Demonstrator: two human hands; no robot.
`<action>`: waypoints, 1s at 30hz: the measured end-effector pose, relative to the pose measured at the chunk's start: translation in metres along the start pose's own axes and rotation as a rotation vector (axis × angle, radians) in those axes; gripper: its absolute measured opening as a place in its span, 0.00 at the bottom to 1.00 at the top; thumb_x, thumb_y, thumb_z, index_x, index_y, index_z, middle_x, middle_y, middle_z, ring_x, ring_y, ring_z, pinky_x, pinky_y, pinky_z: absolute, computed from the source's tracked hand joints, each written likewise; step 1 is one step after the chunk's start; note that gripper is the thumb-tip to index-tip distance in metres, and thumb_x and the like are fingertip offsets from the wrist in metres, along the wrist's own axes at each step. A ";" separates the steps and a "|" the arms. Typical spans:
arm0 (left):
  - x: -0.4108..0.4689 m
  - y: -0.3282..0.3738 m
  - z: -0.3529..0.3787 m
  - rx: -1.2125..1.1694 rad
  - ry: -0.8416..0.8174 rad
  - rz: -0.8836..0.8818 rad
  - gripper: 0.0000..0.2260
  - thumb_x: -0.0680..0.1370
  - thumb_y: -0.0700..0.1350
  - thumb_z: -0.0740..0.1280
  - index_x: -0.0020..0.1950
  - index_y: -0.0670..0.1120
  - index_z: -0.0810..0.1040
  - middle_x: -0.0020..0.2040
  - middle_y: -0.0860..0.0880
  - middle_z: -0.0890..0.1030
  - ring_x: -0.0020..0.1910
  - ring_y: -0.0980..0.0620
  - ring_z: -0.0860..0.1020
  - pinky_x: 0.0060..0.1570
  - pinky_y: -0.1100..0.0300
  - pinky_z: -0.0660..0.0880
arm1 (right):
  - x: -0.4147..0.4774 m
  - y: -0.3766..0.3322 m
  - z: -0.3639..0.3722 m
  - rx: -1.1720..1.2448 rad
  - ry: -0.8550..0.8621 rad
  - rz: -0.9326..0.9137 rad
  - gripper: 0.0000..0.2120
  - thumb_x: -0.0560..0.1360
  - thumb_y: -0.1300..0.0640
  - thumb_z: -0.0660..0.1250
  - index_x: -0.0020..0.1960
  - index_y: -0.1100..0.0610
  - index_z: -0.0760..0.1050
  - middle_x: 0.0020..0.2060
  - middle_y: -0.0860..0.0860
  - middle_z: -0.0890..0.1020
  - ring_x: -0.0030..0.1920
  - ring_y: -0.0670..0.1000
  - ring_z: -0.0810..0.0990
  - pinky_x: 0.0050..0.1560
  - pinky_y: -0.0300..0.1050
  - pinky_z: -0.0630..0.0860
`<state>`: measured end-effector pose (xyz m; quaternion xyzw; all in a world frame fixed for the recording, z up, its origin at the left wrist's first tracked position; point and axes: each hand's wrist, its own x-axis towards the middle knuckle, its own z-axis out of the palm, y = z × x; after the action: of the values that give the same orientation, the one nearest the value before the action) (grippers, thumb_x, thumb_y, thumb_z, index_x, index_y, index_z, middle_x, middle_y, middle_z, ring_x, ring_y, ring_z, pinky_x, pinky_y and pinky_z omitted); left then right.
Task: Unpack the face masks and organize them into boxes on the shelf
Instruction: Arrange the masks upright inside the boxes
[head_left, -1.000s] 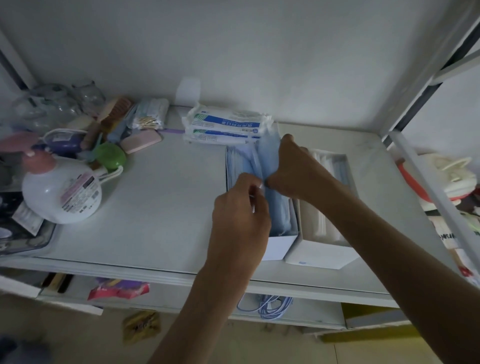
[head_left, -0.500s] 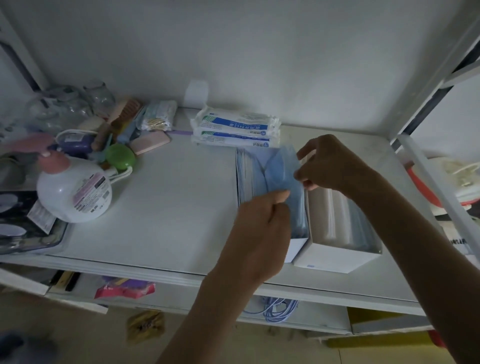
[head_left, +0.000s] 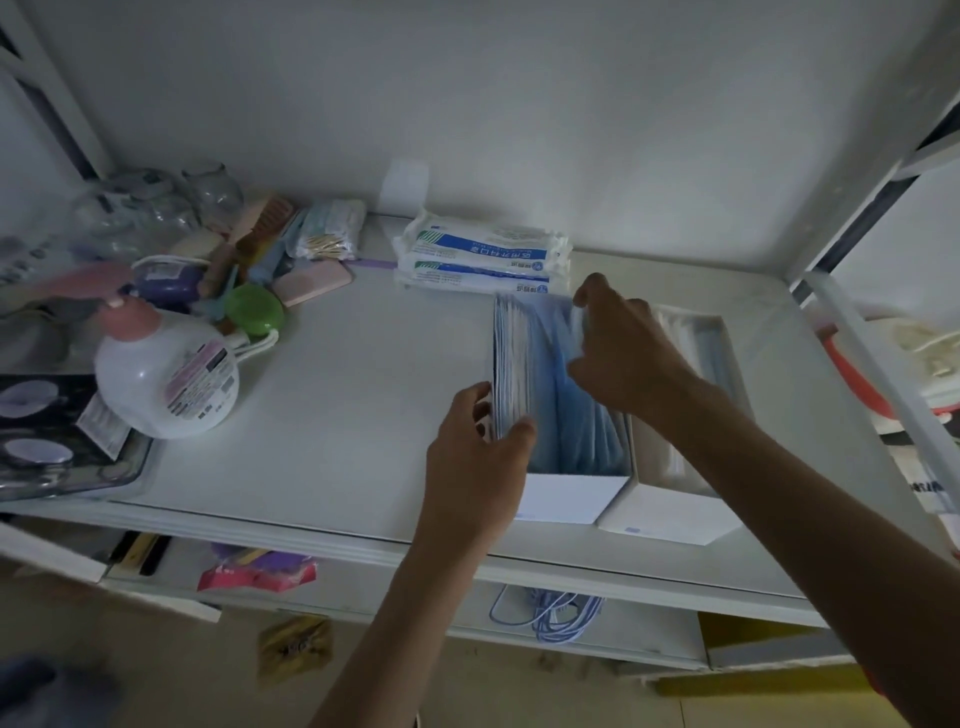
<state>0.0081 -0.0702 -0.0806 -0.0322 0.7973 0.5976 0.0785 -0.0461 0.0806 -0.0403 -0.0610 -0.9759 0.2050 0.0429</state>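
A white open box (head_left: 571, 496) on the shelf (head_left: 337, 395) holds a row of blue face masks (head_left: 540, 364) standing on edge. My left hand (head_left: 478, 457) grips the near left end of the mask stack, thumb on the inner side. My right hand (head_left: 623, 353) pinches the far right edge of the masks. A second white box (head_left: 670, 519) stands touching the first on its right, with pale masks inside. Two sealed mask packs (head_left: 483, 257) in white and blue wrap lie stacked behind the boxes.
At the shelf's left stand a white pump bottle (head_left: 166, 374), a green round case (head_left: 254, 312), a pink case, cotton swabs, glass jars and a dark tray (head_left: 47, 447). A white shelf post (head_left: 883, 395) rises at the right. A blue cord (head_left: 561, 613) lies on the lower shelf.
My left hand moved from the stack's middle to its near left end. My right hand came down onto the far right edge of the masks, which now sit lower in the box.
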 end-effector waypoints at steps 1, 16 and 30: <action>0.001 -0.003 0.000 -0.046 0.008 -0.004 0.18 0.75 0.47 0.69 0.65 0.48 0.73 0.56 0.52 0.80 0.55 0.53 0.79 0.51 0.60 0.77 | 0.000 -0.001 0.003 -0.006 -0.025 0.003 0.24 0.68 0.67 0.71 0.60 0.59 0.66 0.41 0.58 0.78 0.38 0.58 0.79 0.35 0.49 0.76; -0.006 -0.014 0.002 0.012 0.049 0.054 0.12 0.80 0.53 0.61 0.59 0.50 0.75 0.47 0.59 0.79 0.45 0.68 0.77 0.40 0.78 0.68 | -0.007 -0.005 0.002 -0.077 -0.169 -0.047 0.33 0.73 0.41 0.68 0.72 0.51 0.62 0.71 0.53 0.62 0.71 0.56 0.58 0.70 0.53 0.58; -0.002 -0.020 0.008 -0.045 0.085 -0.021 0.12 0.75 0.49 0.69 0.57 0.50 0.75 0.44 0.60 0.79 0.41 0.63 0.78 0.31 0.75 0.72 | -0.005 0.021 -0.006 0.136 -0.195 -0.136 0.26 0.74 0.59 0.69 0.69 0.49 0.65 0.69 0.53 0.63 0.68 0.53 0.63 0.68 0.50 0.64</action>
<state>0.0135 -0.0687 -0.1010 -0.0679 0.7858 0.6126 0.0501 -0.0388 0.1010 -0.0436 0.0284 -0.9612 0.2723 -0.0343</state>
